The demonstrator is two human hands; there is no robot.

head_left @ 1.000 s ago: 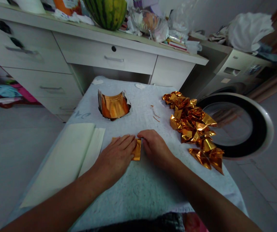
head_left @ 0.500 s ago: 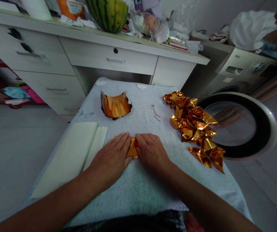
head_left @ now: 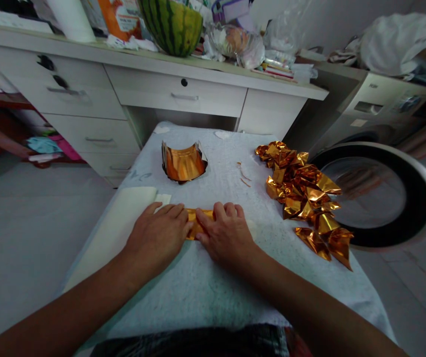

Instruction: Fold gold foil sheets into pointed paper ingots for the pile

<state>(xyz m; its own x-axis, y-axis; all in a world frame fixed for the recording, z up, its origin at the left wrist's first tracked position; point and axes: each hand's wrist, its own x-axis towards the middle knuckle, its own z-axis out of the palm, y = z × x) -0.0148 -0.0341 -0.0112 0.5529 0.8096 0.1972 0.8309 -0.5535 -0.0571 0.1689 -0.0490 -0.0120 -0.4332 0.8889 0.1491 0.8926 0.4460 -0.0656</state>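
- The left hand (head_left: 156, 238) lies palm down at centre-left of the frame, fingers side by side and thumb a little apart; it presses from above rather than clasping.
- The right hand (head_left: 229, 238) is just beside it, right of centre; its fingers are slightly bent and parted, pressing on the foil; whether any fingertip is tucked beneath, I cannot tell.
- Between and under the hands, at mid-frame, lies a narrow, flat strip of shiny orange-gold foil (head_left: 192, 215); its ends are covered by the hands; it looks only partly worked, with no full shape yet.
- Left of it, partly behind the left hand, lies a long cream sheaf of smooth paper (head_left: 123, 213); it bears no visible folds of the gold kind.
- Above centre stands a curved stack of flat orange-gold foil sheets with raised sides (head_left: 185, 164); these seem unworked, so a fair supply is left; the number cannot be told.
- At right, a heap of crisp, pointed orange-gold foil pieces (head_left: 309, 191) appears to be the finished share; many are done.
- Between stack and heap lie thin coppery scraps (head_left: 245, 182); all rest on a pale blue-grey cloth (head_left: 213, 292).
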